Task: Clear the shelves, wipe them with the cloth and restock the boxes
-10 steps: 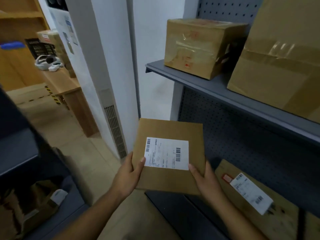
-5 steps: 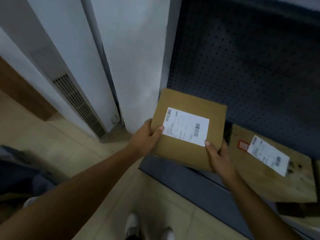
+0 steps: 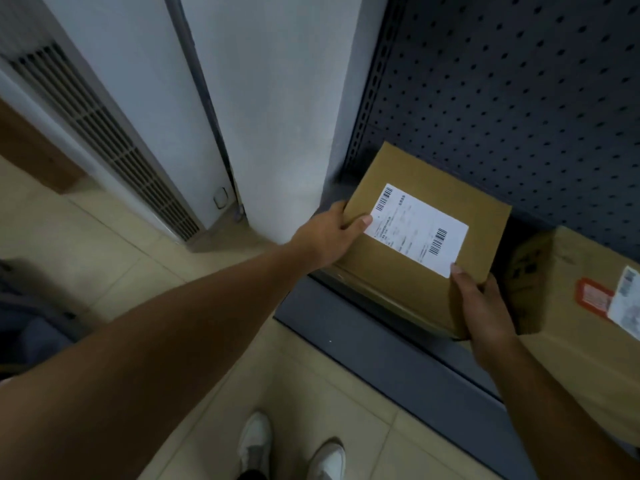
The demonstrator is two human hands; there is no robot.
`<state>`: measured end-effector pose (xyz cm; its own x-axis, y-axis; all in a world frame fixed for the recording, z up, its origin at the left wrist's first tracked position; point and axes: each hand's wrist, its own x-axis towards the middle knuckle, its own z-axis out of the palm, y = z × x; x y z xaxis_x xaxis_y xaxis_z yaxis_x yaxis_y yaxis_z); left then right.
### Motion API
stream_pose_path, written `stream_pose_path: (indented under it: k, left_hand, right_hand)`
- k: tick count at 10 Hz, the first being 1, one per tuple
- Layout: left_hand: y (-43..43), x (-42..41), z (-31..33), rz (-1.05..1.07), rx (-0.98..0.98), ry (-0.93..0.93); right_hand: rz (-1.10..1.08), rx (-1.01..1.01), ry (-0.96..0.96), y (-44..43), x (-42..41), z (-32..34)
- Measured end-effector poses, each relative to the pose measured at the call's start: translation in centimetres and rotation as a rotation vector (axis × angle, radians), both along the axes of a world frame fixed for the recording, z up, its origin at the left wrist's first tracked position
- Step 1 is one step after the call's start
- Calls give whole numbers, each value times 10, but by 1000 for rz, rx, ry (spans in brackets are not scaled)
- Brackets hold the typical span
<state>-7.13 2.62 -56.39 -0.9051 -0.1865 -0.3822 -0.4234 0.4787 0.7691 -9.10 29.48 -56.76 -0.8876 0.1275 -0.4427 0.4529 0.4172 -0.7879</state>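
Left hand (image 3: 329, 235) and right hand (image 3: 485, 306), fingers curled round the box (image 3: 398, 282), have lowered it to the bottom shelf (image 3: 363, 336), restocking.

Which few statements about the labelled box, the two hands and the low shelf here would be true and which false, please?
1. The left hand and right hand both grip the brown cardboard box. True.
2. Its white shipping label faces down. False: it faces up, with its barcodes showing.
3. A second, scuffed cardboard box stands to its right on the dark grey bottom shelf. True.
4. The shelf's back panel is plain wood. False: it is dark and perforated.
5. One hand holds a cloth. False: no cloth is in view.
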Motion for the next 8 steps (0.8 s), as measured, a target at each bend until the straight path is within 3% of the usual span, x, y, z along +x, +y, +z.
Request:
stream_pose_path:
  k: [3,6,8]
  left_hand:
    - [5,-23,-61,12,-31,-71]
    - [4,-38,-65,-39,-198,-111]
    - [8,-19,-36,-22,-356,186]
  right_hand:
    - [-57,-32,-112,-4,-23,-48]
    - [-87,-10,-92,-9,-33,-52]
    - [-41,85,-15,-7,-24,-13]
